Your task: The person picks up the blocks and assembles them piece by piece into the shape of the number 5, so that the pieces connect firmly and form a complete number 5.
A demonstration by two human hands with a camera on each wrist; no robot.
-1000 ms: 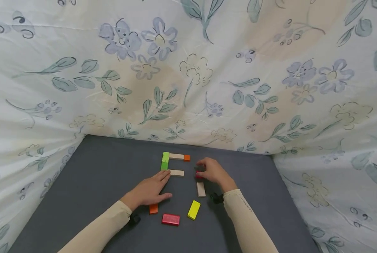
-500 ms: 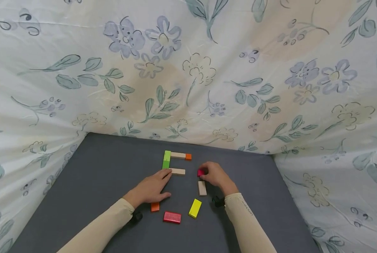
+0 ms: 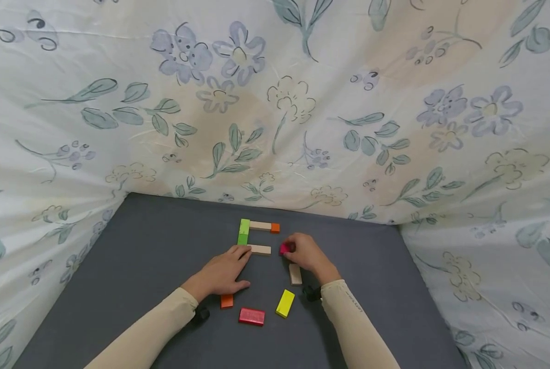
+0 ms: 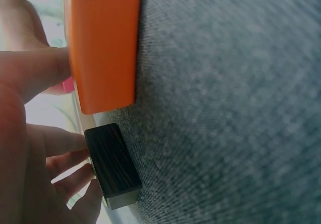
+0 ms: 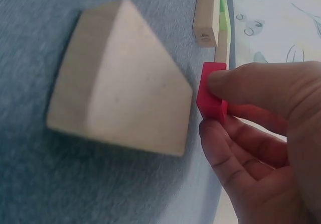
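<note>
My right hand [image 3: 304,253] pinches a small red block [image 5: 211,91] between thumb and fingers. In the head view that red block is a little right of a plain wooden block [image 3: 260,250]. My left hand [image 3: 219,271] lies low over the table with its fingers extended, fingertips at the left end of that wooden block and the lower green block [image 3: 242,240]. The left wrist view shows a dark block [image 4: 113,163] beside its fingers and an orange block [image 4: 103,48] by its thumb; the left hand covers the dark one in the head view.
Another wooden block [image 3: 260,225] and a small orange block [image 3: 275,228] extend right from the light green block [image 3: 244,226]. Nearer lie a larger red block [image 3: 251,316], a yellow block [image 3: 285,303] and a wooden block [image 3: 295,274]. Patterned cloth [image 3: 275,102] walls the dark table [image 3: 173,230].
My right hand has shifted left with the red block, from above the right-hand wooden block toward the wooden block by my left fingertips. My left hand has stayed in place.
</note>
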